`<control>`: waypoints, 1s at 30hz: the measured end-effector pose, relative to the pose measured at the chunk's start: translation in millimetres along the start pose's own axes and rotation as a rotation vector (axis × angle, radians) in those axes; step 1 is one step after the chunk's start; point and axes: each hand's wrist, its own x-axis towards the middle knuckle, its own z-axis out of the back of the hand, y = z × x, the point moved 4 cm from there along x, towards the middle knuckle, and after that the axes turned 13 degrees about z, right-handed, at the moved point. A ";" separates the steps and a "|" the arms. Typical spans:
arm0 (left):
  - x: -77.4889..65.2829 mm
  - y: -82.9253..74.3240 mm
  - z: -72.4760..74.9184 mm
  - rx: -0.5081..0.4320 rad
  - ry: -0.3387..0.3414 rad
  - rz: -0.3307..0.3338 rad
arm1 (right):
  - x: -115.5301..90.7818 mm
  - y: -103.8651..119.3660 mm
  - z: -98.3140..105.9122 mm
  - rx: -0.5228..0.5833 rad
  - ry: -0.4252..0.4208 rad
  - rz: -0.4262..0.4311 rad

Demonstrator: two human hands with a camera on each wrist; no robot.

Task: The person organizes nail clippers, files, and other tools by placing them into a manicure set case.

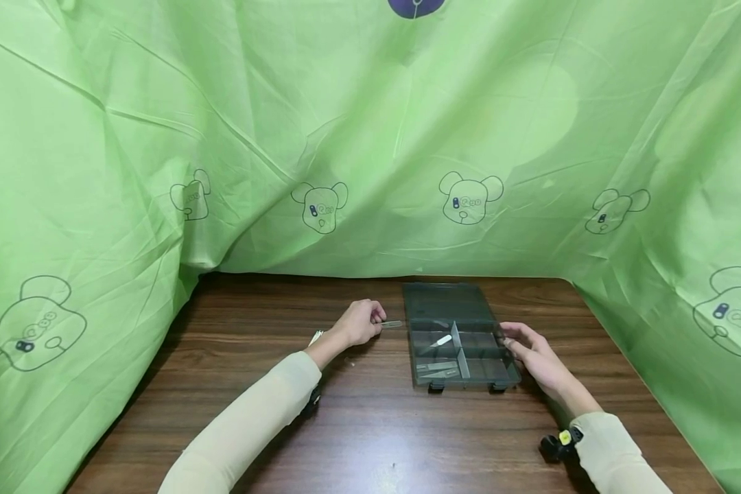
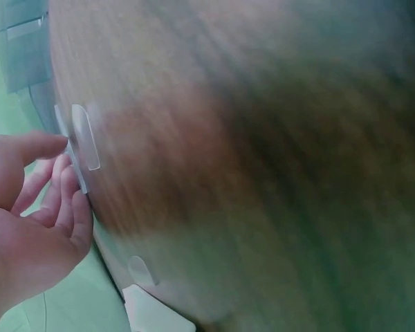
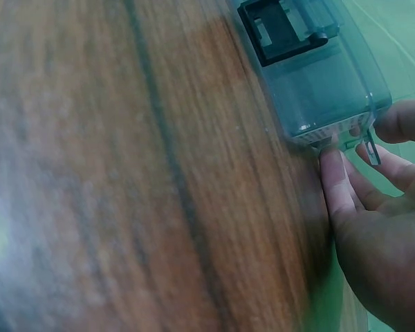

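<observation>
A smoky clear plastic compartment box (image 1: 463,357) lies with its lid (image 1: 447,302) folded back. One compartment holds a white dropper-like piece (image 1: 444,339); the front left one holds a few clear slides (image 1: 437,370). My left hand (image 1: 359,322) pinches a thin clear slide (image 1: 392,324) between thumb and fingertips, just left of the box. Seen from the left wrist, the held slide (image 2: 70,149) stands edge-on, beside a pale rounded strip outline (image 2: 88,138). At the box's right side, my right hand (image 1: 534,353) grips the wall, thumb at the upper edge (image 3: 384,107), fingers lower down.
Dark wood-grain table (image 1: 358,439) runs under everything, with a green printed curtain (image 1: 383,226) on three sides. White pieces (image 1: 316,336) lie behind the left wrist, partly hidden. Two black latches (image 1: 436,387) stick out at the box's front.
</observation>
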 end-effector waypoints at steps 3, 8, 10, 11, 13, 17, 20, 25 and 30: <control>0.0 0.8 0.3 0.016 0.002 -0.004 | 0.5 0.6 0.2 -0.005 0.002 -0.002; -0.7 1.6 0.6 0.028 0.011 -0.012 | 1.0 2.1 0.0 -0.014 0.007 -0.002; -1.0 1.4 0.7 0.031 0.021 -0.019 | 0.7 2.6 -0.1 -0.017 0.008 -0.001; -1.1 0.9 0.7 0.033 0.025 -0.024 | 0.5 2.8 -0.2 -0.018 0.007 -0.001; -1.4 0.5 0.6 0.025 0.038 -0.032 | -0.1 3.0 -0.3 -0.018 0.006 -0.002; -2.3 -1.4 0.6 -0.009 0.046 -0.049 | -1.4 3.6 -0.4 -0.014 0.006 -0.005; -4.2 -6.1 3.0 -0.045 0.046 -0.066 | -1.5 4.8 -0.3 -0.013 0.007 -0.005; -12.1 -25.5 11.5 -0.113 0.063 -0.108 | -1.4 6.8 -0.5 -0.016 0.007 0.000; -21.6 -50.9 12.5 -0.165 0.113 -0.152 | -2.2 7.2 -0.8 -0.014 0.005 0.001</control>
